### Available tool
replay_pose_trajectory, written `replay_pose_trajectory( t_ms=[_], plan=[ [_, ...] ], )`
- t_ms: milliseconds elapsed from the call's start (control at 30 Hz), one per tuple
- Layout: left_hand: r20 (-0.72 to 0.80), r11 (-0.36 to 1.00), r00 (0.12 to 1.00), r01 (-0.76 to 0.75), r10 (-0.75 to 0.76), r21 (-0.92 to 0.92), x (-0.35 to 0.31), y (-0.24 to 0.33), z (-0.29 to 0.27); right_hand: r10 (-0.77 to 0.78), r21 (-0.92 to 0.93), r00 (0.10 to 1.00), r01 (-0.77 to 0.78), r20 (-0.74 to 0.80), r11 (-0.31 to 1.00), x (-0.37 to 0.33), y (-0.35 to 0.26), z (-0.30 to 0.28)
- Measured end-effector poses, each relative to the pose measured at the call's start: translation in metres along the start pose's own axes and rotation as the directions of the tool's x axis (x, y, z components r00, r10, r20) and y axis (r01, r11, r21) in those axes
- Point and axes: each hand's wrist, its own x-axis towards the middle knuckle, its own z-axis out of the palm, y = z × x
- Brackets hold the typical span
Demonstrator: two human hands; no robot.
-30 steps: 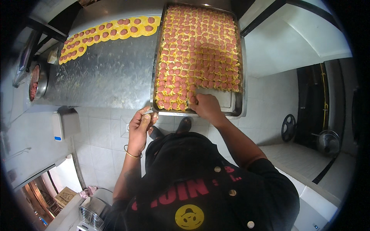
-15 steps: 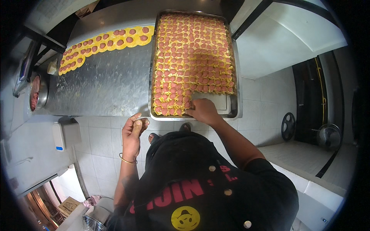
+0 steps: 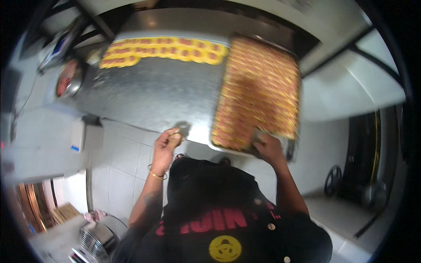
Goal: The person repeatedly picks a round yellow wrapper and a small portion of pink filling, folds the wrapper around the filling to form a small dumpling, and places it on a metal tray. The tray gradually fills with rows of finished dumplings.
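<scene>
A large metal tray (image 3: 290,149) holds close rows of small open-topped dumplings (image 3: 258,87) with pink meat filling and yellow wrappers. My right hand (image 3: 269,148) is over the tray's near side, fingers curled down beside the last dumplings at the bare corner. Blur hides what its fingertips hold, if anything. Off the table's front edge, my left hand (image 3: 167,142) is raised with thumb and fingers pinched together; anything between them is too small to make out. Yellow round wrappers (image 3: 175,52), overlapping in rows and topped with dabs of pink meat, lie along the table's far side.
The steel table (image 3: 162,92) stretches left from the tray. At its left end stands a metal bowl (image 3: 78,83) of pink meat. A white box-shaped thing (image 3: 78,135) is below the table's left front. A fan (image 3: 374,193) stands far right, and a carton (image 3: 66,213) lies lower left.
The whole view has shifted and blurred, so table and tray appear farther right and lower. Both hands keep about the same places, the right at the tray's near corner, the left pinched.
</scene>
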Motion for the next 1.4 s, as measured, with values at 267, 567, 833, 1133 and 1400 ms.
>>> replay_pose_trajectory(
  t_ms=[267,567,833,1133,1400],
  plan=[
    [-0.151,0.912,0.983,0.035,-0.105,-0.408,0.105,0.015,-0.126,-0.231,-0.04,0.959,0.228,-0.163,0.973,0.129,-0.199,0.055],
    [-0.095,0.835,0.985,0.071,-0.145,-0.545,0.172,0.026,-0.224,-0.55,-0.516,0.831,0.508,0.083,0.69,0.434,-0.412,0.222],
    [-0.033,0.757,0.999,-0.031,0.012,-0.653,0.22,-0.005,-0.256,-0.553,-0.655,0.811,0.523,0.187,0.545,0.456,-0.445,0.243],
    [0.172,0.899,0.945,-0.32,0.278,0.301,0.21,0.038,-0.237,-0.55,-0.341,0.835,0.508,-0.031,0.791,0.258,-0.427,0.206],
    [0.344,0.663,0.939,0.261,-0.006,-0.702,0.147,0.088,-0.154,0.015,0.691,0.961,0.186,-0.274,0.698,0.16,-0.351,0.156]
  ],
)
